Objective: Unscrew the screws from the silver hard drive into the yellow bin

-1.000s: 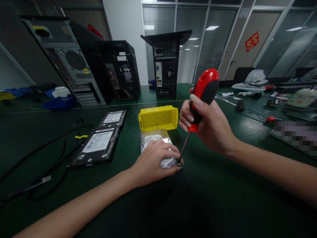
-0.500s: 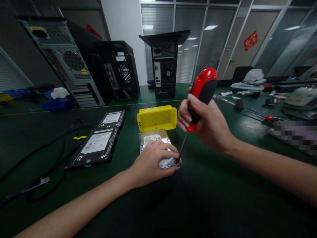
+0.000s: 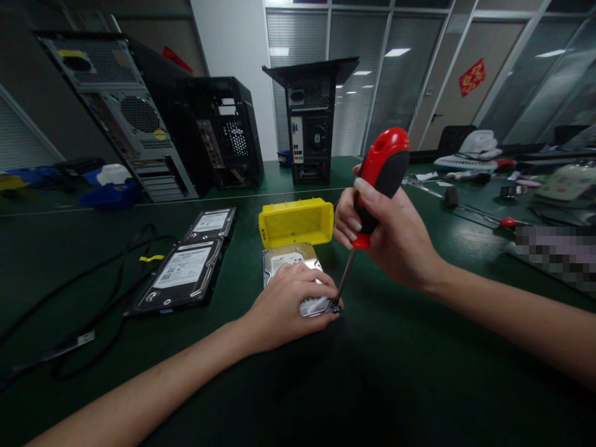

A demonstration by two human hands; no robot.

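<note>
My right hand is closed round the red and black handle of a screwdriver. The screwdriver leans, and its thin shaft runs down to the near right corner of a silver hard drive. Over that drive lies my left hand, gripping it with the fingers wrapped over its top and right edge. Much of the drive, label included, is covered by this hand. Whether the tip sits in a screw is too small to make out. A yellow plastic bin stands just behind the drive.
Two more hard drives lie to the left, near black cables. Several computer cases stand along the back of the green table. At the right are a red-handled tool and loose parts.
</note>
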